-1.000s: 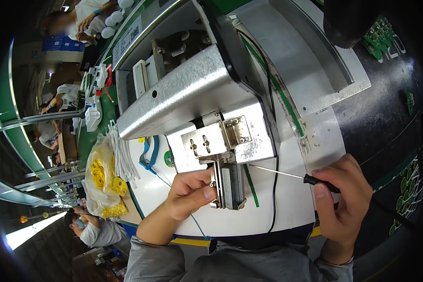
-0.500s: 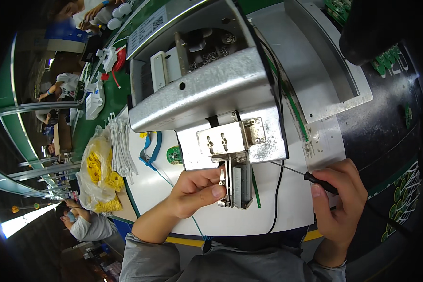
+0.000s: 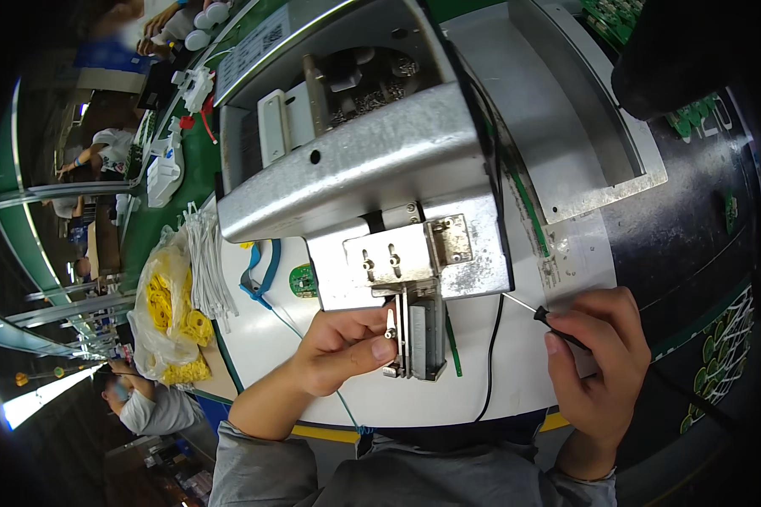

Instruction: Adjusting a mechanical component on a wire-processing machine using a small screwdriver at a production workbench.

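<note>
A metal machine [image 3: 355, 169] with an open-topped housing stands in front of me. From its front plate a slotted metal guide [image 3: 423, 338] juts toward me. My left hand [image 3: 342, 351] is closed at the guide's left side, thumb and fingers gripping its thin metal rail; some fingertips are hidden behind it. In my right hand [image 3: 600, 363] is a screwdriver [image 3: 539, 313] with a black handle, pinched between thumb and fingers. Its thin shaft points left to the front plate's lower right corner. Whether the tip touches the machine or passes under it, I cannot tell.
A black cable [image 3: 493, 363] runs down the white tabletop [image 3: 380, 406]. On the left lie a blue strap [image 3: 271, 269], a green circuit board [image 3: 303, 280], white cable bundles [image 3: 207, 266] and a bag of yellow parts [image 3: 165, 304]. A metal tray [image 3: 558, 110] stands right. Other people work at far left.
The whole view has shifted slightly, with the machine a little farther left. My right hand has brought the screwdriver handle closer to the machine, and less shaft shows. My left hand keeps its grip.
</note>
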Available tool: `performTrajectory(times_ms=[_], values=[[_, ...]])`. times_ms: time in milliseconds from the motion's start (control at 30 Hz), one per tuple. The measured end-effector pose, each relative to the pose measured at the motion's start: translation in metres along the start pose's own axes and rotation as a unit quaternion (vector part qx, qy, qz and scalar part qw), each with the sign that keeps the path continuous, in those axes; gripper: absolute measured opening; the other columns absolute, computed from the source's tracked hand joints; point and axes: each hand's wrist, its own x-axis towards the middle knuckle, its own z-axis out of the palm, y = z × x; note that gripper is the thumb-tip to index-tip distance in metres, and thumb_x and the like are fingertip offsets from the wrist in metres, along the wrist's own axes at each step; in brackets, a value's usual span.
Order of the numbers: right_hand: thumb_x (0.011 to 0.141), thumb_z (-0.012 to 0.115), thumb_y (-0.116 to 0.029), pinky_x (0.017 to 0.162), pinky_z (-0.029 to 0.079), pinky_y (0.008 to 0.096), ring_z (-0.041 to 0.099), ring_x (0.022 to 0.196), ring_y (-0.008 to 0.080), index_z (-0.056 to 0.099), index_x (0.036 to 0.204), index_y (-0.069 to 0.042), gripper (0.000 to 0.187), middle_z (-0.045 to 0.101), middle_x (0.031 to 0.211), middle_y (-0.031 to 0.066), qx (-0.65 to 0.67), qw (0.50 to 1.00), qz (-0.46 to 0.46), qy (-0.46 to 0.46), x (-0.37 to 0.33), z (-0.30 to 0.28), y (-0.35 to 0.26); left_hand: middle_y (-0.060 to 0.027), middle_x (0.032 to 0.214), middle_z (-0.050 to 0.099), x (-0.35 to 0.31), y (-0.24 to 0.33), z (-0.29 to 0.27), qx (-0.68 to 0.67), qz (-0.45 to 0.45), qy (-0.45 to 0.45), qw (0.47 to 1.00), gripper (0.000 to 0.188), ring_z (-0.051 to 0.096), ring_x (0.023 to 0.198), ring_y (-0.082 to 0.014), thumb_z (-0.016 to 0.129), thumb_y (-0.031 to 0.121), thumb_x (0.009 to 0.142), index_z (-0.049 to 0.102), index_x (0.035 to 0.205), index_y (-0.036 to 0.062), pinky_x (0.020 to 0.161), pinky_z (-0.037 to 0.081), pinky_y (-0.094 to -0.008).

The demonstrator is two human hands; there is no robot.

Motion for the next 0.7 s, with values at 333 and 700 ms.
performTrajectory(times_ms=[333, 700], values=[[0.062, 0.07, 0.007, 0.06, 0.044, 0.0314, 0.053, 0.076, 0.0214, 0.07, 0.09, -0.004, 0.03, 0.057, 0.09, 0.0073, -0.005, 1.0, -0.017, -0.016, 0.0, -0.003, 0.024, -0.0197, 0.118, 0.065, 0.01, -0.025, -0.008, -0.012, 0.013, 0.011, 1.0, 0.042, 0.061, 0.108, -0.0213, 0.056, 0.007, 0.094, 0.051, 0.128, -0.0171, 0.094, 0.046, -0.0315], [0.061, 0.069, 0.007, 0.063, 0.045, 0.0329, 0.053, 0.08, 0.025, 0.068, 0.091, -0.002, 0.031, 0.057, 0.092, 0.009, -0.049, 0.997, -0.05, -0.024, 0.0, 0.0, 0.027, -0.0216, 0.12, 0.064, 0.01, -0.023, -0.003, -0.02, 0.01, 0.016, 1.0, 0.043, 0.062, 0.11, -0.0237, 0.055, 0.007, 0.094, 0.049, 0.129, -0.0175, 0.096, 0.045, -0.033]])
